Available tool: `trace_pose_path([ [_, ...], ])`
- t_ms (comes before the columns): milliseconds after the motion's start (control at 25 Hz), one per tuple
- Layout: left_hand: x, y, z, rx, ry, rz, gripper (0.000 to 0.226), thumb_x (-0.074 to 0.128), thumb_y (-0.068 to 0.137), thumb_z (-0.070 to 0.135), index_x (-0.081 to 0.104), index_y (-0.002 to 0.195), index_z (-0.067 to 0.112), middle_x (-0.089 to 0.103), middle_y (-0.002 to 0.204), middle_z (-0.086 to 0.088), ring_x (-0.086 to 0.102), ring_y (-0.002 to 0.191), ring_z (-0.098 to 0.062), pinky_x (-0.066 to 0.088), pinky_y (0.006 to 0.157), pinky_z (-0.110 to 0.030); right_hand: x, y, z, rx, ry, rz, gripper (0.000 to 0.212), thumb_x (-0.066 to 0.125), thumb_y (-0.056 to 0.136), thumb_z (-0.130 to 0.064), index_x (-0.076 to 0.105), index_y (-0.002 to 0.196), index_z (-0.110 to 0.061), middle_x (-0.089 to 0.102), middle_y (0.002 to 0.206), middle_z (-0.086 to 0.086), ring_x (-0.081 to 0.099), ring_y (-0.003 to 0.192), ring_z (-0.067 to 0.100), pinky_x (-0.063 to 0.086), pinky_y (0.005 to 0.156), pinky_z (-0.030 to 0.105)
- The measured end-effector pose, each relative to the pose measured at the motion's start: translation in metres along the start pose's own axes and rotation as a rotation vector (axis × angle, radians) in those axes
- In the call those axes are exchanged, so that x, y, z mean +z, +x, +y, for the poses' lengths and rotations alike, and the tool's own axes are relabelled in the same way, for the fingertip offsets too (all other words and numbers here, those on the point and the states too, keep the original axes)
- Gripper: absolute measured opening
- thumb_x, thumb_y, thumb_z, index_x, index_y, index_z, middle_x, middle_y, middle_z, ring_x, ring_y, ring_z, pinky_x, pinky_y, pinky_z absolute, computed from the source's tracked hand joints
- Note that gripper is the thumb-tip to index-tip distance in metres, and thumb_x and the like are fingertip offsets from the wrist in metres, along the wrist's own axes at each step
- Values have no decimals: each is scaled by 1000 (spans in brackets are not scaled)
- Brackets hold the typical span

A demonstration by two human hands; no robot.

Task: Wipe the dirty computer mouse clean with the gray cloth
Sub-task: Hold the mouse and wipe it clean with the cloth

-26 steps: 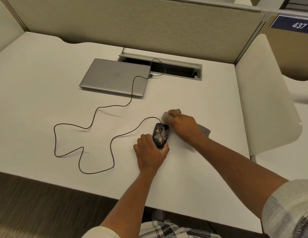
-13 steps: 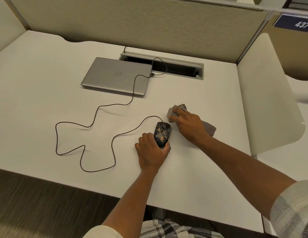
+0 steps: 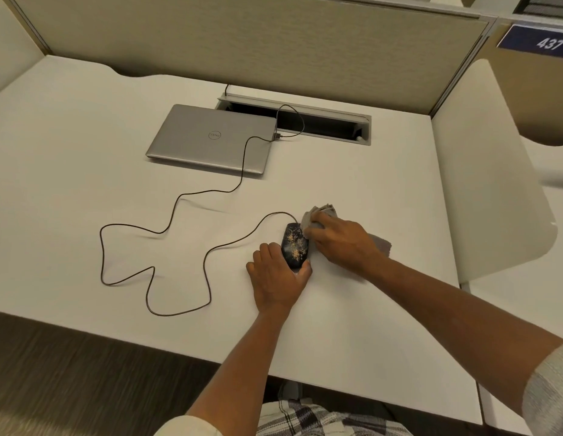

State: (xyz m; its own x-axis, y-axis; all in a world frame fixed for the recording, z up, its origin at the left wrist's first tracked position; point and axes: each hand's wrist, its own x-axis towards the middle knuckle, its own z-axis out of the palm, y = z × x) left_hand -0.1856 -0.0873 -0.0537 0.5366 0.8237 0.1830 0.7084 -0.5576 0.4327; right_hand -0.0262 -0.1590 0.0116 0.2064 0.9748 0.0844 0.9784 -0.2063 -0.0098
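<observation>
A black computer mouse [image 3: 294, 245] speckled with tan dirt lies on the white desk [image 3: 85, 184]. My left hand [image 3: 276, 276] grips its near end, fingers on the left side and thumb on the right. My right hand [image 3: 343, 239] is shut on the gray cloth [image 3: 321, 215], bunched under the fingers, pressed against the mouse's upper right side. A corner of the cloth sticks out behind the wrist.
The mouse's dark cable [image 3: 167, 228] loops across the desk to a closed silver laptop [image 3: 211, 140]. Behind it is an open cable slot [image 3: 321, 122] and a beige partition wall. A white side panel [image 3: 493, 184] stands on the right.
My right hand with the cloth drew slightly away from the mouse, then came back against its upper right side. My left hand has kept its hold on the mouse.
</observation>
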Motion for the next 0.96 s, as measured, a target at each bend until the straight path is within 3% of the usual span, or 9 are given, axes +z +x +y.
trace_pose_path([
  [160, 0, 0, 1, -11, 9, -1, 55, 58, 71, 65, 47, 92, 16, 49, 89, -1, 49, 83, -25, 40, 71, -40, -9, 16, 9, 93, 14, -1, 17, 53, 95, -25, 69, 100, -24, 59, 108, 0, 62, 83, 21, 51, 50, 33],
  [440, 0, 0, 0, -1, -1, 17, 56, 59, 72, 67, 47, 91, 16, 49, 88, -1, 48, 82, -25, 38, 69, -40, -5, 30, -20, 96, 35, -63, 25, 45, 99, -23, 66, 113, -20, 54, 117, 2, 60, 88, 22, 52, 56, 35],
  [680, 0, 0, -1, 5, -1, 16, 55, 59, 72, 66, 47, 92, 16, 49, 89, -1, 49, 82, -25, 38, 70, -40, -15, 6, -8, 23, 189, 3, 22, 51, 96, -24, 70, 106, -23, 58, 117, -2, 62, 81, 20, 51, 57, 33],
  [960, 1, 0, 0, 2, 3, 21, 55, 59, 71, 65, 46, 91, 16, 48, 88, 0, 48, 81, -24, 38, 69, -39, -7, 28, 1, 307, 284, -9, 21, 52, 91, -23, 67, 105, -26, 60, 108, -4, 63, 86, 21, 52, 68, 35],
])
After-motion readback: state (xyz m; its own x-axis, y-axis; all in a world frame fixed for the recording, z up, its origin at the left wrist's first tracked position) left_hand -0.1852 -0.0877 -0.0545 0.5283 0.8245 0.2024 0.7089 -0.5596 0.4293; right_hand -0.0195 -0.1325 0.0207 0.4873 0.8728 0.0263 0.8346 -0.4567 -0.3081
